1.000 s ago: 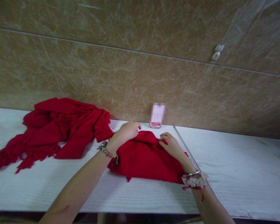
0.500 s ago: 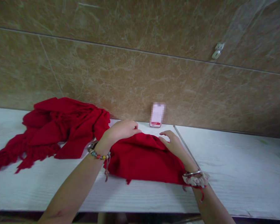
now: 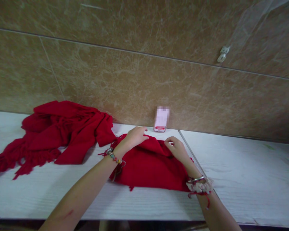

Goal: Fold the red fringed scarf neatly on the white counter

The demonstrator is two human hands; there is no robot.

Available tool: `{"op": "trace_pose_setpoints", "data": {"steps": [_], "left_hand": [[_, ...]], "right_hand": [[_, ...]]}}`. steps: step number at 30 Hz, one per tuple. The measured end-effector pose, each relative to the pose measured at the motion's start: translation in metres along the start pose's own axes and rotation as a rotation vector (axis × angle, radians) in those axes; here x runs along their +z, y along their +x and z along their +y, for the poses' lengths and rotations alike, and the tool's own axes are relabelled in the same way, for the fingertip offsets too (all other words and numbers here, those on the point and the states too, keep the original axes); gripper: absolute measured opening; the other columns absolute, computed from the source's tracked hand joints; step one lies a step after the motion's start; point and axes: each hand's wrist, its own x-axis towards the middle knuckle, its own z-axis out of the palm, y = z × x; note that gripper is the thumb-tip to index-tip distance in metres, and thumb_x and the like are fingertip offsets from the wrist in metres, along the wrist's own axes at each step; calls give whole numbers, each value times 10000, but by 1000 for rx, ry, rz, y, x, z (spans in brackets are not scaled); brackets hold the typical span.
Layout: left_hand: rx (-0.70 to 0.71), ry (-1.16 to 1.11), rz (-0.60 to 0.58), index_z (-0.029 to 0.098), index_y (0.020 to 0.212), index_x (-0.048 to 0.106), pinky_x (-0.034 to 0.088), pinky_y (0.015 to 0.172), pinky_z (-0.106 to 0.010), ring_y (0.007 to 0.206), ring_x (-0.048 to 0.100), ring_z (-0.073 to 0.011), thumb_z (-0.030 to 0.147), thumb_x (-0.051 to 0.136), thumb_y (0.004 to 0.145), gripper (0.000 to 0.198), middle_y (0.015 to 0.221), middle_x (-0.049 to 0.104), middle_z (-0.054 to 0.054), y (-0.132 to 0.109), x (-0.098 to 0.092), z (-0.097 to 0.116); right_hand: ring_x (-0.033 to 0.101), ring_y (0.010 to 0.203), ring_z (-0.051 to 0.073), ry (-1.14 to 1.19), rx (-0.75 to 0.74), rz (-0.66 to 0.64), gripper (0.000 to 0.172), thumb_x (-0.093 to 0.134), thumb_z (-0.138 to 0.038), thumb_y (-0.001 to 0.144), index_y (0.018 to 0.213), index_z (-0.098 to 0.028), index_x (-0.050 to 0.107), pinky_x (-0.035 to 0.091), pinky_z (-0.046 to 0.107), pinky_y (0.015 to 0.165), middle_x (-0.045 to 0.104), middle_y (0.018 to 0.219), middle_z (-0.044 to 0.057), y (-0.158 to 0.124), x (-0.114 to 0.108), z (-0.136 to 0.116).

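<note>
From where I stood, the folded cloth (image 3: 149, 171) and fringed heap (image 3: 69, 128) were matt textile. The desk (image 3: 245, 173) showed a wood-grain finish; the wall (image 3: 135, 80), smooth marble-veined tile. The bangle (image 3: 196, 180) was shiny metal.

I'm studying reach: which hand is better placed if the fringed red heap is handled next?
Probably the left hand: it is nearer the fringed red heap, while the right hand is across the red cloth.
</note>
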Motion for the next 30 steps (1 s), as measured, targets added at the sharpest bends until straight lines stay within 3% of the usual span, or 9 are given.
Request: {"op": "trace_pose_setpoints", "data": {"steps": [4, 7, 11, 13, 15, 19, 24, 28, 30], "left_hand": [[40, -143, 147, 175, 970, 609, 449, 728, -241, 841, 615, -173, 187, 564, 766, 210, 889, 682, -43, 4, -5, -4], [19, -255, 370, 186, 929, 616, 450, 733, -238, 793, 620, -154, 165, 557, 772, 169, 853, 686, -25, 4, -15, -6], [53, -322, 724, 180, 894, 615, 438, 766, -256, 795, 617, -155, 153, 562, 762, 145, 823, 681, -18, -2, -29, -5], [123, -319, 812, 172, 901, 613, 423, 790, -258, 826, 608, -157, 173, 554, 765, 148, 838, 677, -21, -7, -35, -4], [203, -311, 684, 171, 883, 622, 425, 753, -238, 789, 609, -150, 218, 532, 781, 143, 810, 676, -13, -10, -40, -6], [164, -218, 201, 153, 736, 641, 407, 568, -209, 539, 578, -133, 306, 394, 853, 313, 535, 621, 4, -12, -46, -14], [29, -34, 223, 148, 793, 652, 401, 606, -228, 690, 611, -173, 331, 419, 851, 302, 750, 681, -67, -4, -31, -16], [76, -97, 125, 151, 906, 644, 418, 698, -237, 836, 609, -189, 339, 469, 834, 267, 921, 676, -82, 2, -14, -12], [110, -158, 57, 143, 942, 636, 425, 701, -227, 826, 613, -178, 301, 517, 807, 239, 919, 677, -74, 4, -10, -11]], "right_hand": [[535, 710, 163, 265, 3, 158, 133, 508, -313, 707, 642, -200, 536, 427, 294, 668, 576, 709, 14, 1, -6, -5], [519, 722, 150, 438, -40, 209, 138, 520, -326, 729, 675, -200, 541, 402, 279, 689, 572, 727, 2, 1, -11, -9], [498, 703, 138, 626, -83, 413, 130, 536, -322, 728, 668, -207, 519, 388, 271, 685, 544, 715, -20, 1, -15, -11], [498, 707, 138, 659, -130, 436, 111, 550, -295, 714, 649, -209, 520, 386, 271, 684, 538, 717, -20, 0, -18, -12], [505, 725, 148, 624, -180, 382, 163, 530, -280, 723, 580, -204, 506, 385, 282, 693, 544, 710, -9, -1, -20, -13], [511, 689, 158, 416, -131, 289, 263, 470, -302, 748, 505, -204, 459, 400, 294, 656, 543, 653, 5, -1, -20, -14], [547, 700, 175, 134, -8, 116, 167, 515, -348, 706, 723, -192, 570, 452, 308, 613, 582, 750, 38, 1, -5, -4], [568, 739, 187, -6, -45, 63, 311, 589, -293, 650, 943, -188, 572, 479, 342, 654, 585, 884, 74, 0, 6, 7], [566, 743, 188, -55, -86, 59, 244, 584, -255, 652, 887, -193, 587, 478, 351, 684, 587, 853, 68, 0, 8, 9]]}}
